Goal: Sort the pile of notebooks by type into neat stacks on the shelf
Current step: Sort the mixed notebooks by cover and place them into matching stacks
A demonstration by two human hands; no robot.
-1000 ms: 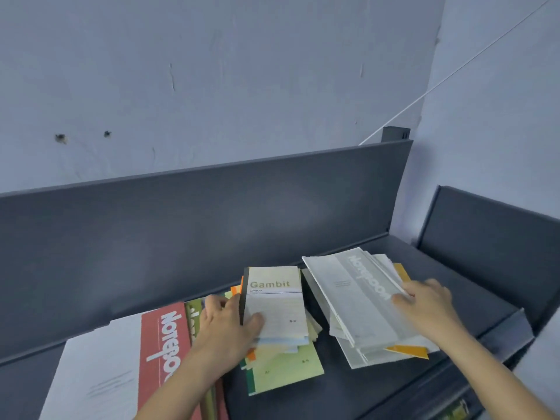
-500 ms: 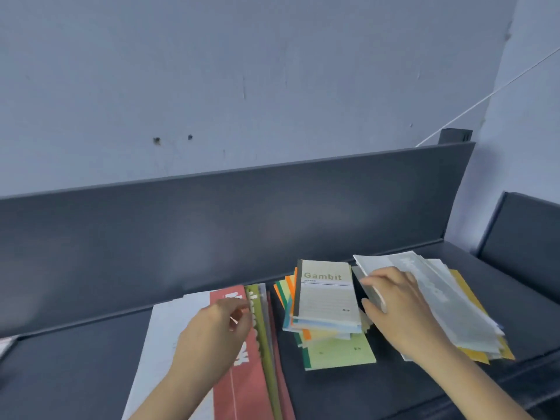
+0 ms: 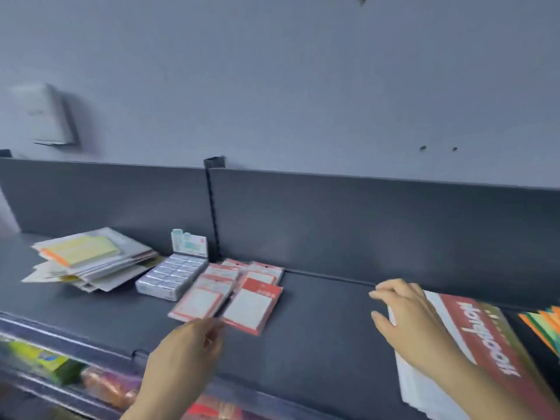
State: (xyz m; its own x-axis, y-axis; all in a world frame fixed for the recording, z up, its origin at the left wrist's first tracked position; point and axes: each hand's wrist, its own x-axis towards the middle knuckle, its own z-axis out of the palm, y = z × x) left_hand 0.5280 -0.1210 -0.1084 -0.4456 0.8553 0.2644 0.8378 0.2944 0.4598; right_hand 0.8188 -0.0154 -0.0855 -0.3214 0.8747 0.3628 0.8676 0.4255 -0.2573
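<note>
Two hands were over the dark shelf. The right hand lay released, fingers spread, on the large red-and-white notebook at the shelf's right end, beside fanned coloured notebooks. The left hand, blurred, hovered at the red-bordered packs; its grasp could not be determined. A loose notebook pile lay at far left.

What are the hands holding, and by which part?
Right hand rests open on the red-and-white notebook, at its far left corner, gripping nothing. Left hand is by the label packs, at their near edge; blur hides any grip.
</note>
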